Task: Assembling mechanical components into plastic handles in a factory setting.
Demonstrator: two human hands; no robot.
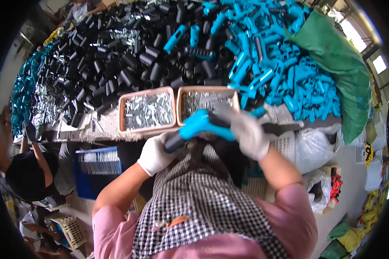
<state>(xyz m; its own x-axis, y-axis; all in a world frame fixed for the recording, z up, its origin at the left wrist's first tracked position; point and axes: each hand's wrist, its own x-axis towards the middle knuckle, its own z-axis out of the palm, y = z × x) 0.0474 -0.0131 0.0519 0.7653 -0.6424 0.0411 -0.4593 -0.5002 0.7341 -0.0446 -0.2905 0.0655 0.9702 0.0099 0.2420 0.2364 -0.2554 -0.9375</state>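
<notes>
My left hand (155, 153), in a white glove, is closed around the black end of a teal plastic tool housing (199, 123). The housing is raised in front of my checked apron, at the near edge of the table. My right hand (249, 134), also gloved in white, is at the housing's right end. Motion smears its fingers and a greyish shape beside them, so its grip cannot be made out. Just beyond the housing stand two shallow pinkish trays, a left tray (120, 113) and a right tray (237, 103), both holding small metal parts.
Black plastic sleeves (129, 77) cover the table's middle and left; teal housings (307, 88) are heaped at right by a green sack (333, 56). A blue crate (84, 185) of metal strips stands lower left. A co-worker (30, 168) sits at left. A white bag (315, 149) stands right.
</notes>
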